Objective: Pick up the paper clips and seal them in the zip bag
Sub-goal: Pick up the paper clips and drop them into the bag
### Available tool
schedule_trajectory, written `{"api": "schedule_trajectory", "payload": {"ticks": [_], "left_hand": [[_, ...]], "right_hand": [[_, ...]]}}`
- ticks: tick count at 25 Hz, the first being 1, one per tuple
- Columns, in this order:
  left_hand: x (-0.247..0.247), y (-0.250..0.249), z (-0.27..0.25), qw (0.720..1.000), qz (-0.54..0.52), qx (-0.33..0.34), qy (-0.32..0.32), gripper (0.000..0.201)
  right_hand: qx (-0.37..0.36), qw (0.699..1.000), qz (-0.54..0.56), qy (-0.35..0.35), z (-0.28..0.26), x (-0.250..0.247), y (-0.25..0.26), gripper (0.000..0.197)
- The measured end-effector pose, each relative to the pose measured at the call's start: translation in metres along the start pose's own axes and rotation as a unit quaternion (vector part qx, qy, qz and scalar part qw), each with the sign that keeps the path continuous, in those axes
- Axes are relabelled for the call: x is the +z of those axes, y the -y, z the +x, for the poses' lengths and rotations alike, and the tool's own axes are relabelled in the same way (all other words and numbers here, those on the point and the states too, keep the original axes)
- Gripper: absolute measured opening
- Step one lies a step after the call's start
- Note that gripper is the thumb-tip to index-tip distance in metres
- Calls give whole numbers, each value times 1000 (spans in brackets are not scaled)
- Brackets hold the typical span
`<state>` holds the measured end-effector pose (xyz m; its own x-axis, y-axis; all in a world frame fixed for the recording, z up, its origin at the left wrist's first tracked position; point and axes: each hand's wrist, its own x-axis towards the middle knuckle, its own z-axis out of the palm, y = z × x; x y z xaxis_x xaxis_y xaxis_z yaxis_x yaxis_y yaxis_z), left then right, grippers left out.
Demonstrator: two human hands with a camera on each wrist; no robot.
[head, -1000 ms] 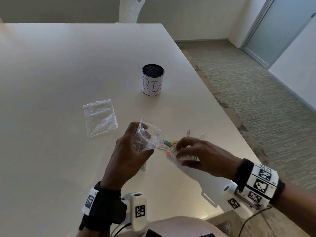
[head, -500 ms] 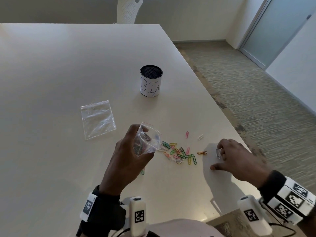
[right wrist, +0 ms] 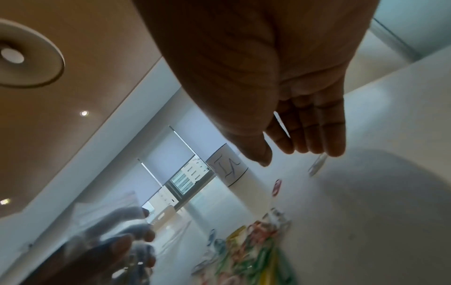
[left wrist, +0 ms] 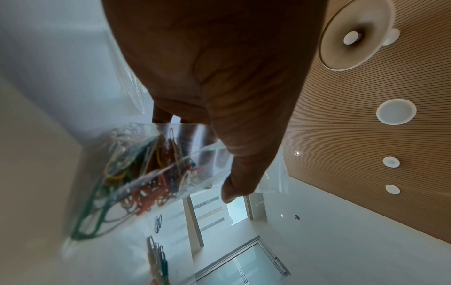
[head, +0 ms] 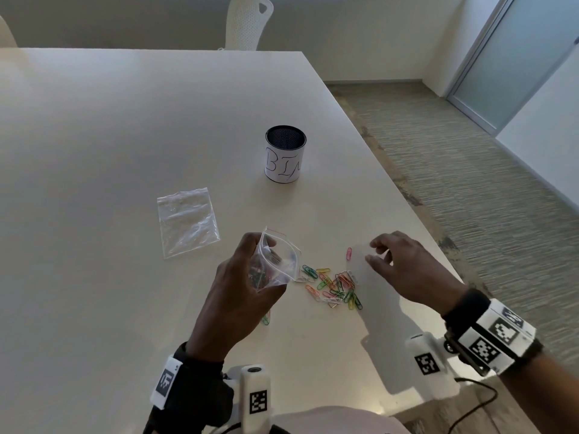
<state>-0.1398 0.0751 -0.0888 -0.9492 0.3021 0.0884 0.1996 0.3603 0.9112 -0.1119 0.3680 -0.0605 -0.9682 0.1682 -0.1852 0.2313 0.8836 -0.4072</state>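
Two clear plastic bags here: one flat and crinkled on the smooth pale table [head: 94,151], the other, the zip bag [head: 275,261], held off the surface by the left hand [head: 241,292], fingers curled round it, mouth gaping. Thin wire paper clips inside it [left wrist: 146,169], tangled, colours smeared through the film. A loose heap of paper clips [head: 335,286] lies on the table just right of the bag, one pink clip [head: 349,253] apart. Right hand [head: 404,270] hovers beyond the heap, fingers loosely spread, holding nothing. Mesh cylinder cup [head: 285,154], paper-wrapped, its lettering partly turned away.
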Motion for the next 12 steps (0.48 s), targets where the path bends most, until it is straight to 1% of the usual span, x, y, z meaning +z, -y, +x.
{"api": "schedule_trajectory", "payload": {"ticks": [2,4,6,8,9,10,12], "left_hand": [[0,0,0,1000,1,3,-1,47],[0,0,1,1000,1,8,0,47],[-1,0,1,1000,1,10,-1,48],[-1,1,1,1000,3,9,-2,47],[-1,1,1,1000,4,8,-3,47],[-1,1,1,1000,3,8,-3,47],[-1,1,1,1000,1,10,-4,46]], "right_hand": [[18,997,-62,42,2,4,2,37],[-5,994,-95,52,1,15,11,31],[-48,993,-81,69,1,23,20,27],[-79,992,-38,95,5,21,24,28],[-76,992,-19,94,8,18,25,29],[-76,994,-10,80,11,14,26,31],[-80,995,-21,59,15,11,28,36]]}}
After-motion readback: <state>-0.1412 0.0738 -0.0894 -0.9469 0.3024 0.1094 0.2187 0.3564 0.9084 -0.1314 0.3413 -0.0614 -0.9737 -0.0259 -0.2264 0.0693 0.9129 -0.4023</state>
